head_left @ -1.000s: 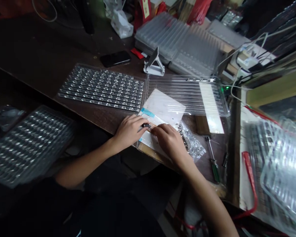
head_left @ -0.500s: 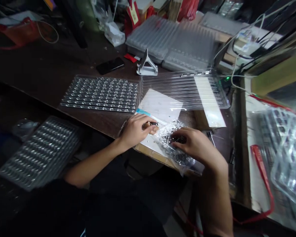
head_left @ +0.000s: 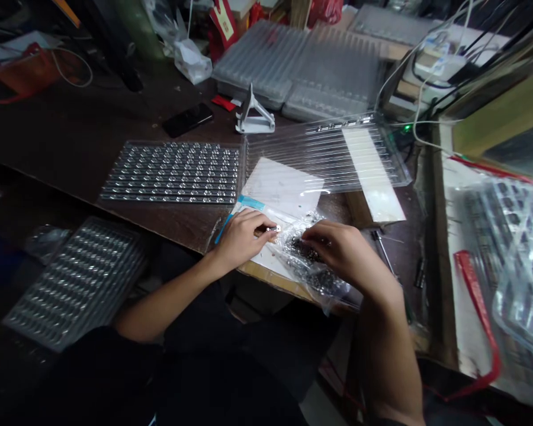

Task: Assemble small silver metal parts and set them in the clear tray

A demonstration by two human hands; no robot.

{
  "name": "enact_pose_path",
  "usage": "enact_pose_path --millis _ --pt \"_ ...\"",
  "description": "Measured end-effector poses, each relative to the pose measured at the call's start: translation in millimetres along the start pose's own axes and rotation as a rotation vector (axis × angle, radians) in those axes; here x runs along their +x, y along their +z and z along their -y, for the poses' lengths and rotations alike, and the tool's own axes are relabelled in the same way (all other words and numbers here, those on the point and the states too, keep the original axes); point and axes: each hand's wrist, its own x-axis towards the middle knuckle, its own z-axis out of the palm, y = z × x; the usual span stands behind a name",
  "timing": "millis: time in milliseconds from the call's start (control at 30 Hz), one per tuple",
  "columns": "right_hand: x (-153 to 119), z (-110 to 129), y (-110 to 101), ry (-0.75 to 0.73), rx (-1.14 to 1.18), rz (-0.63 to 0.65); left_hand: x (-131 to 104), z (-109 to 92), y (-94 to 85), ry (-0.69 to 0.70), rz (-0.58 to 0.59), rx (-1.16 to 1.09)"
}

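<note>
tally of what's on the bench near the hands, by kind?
Clear plastic trays: 3 (cell tray, ribbed tray, cell tray off the desk edge)
Bags of small dark parts: 1, under the right hand
White sheets: 1
Phones: 1
White stands: 1
Small parts pinched in the left hand: 1
Total: 8

Dark brown desk [head_left: 80, 142], dimly lit, surface scuffed. Far edge crowded: stacked clear trays [head_left: 293, 71], a white stand [head_left: 253, 115], a black phone [head_left: 187, 119]. Right edge: tangled white cables [head_left: 430, 53] beside a small green light [head_left: 407, 126]. A red bag [head_left: 26, 71] lies at the far left corner.
</note>
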Motion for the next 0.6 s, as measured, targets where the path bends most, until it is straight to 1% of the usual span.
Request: enact_pose_path --millis 100,200,267,333,433,533,600 --pt "2 2 1 -0.016 0.024 -0.055 0 1 1.8 -0.005 0.008 0.000" --pt "5 2 6 -0.009 -0.014 -0.132 -1 1 1.7 0.015 0.015 -0.010" --pt "10 3 12 -0.008 -0.040 -0.181 -2 0 -0.8 0.042 -0.028 -0.039" --pt "16 5 20 -0.031 -0.026 -0.203 -5 -2 -6.2 0.060 -0.115 -0.072" --pt "25 8 35 -0.097 0.031 -0.186 -12 0 -18.7 0.073 -0.214 -0.058" --pt "33 11 51 -0.164 0.062 -0.167 -21 6 -33.0 0.060 -0.248 0.020" --pt "35 14 60 -0.211 0.043 -0.144 -28 12 -41.6 0.039 -0.245 0.070"
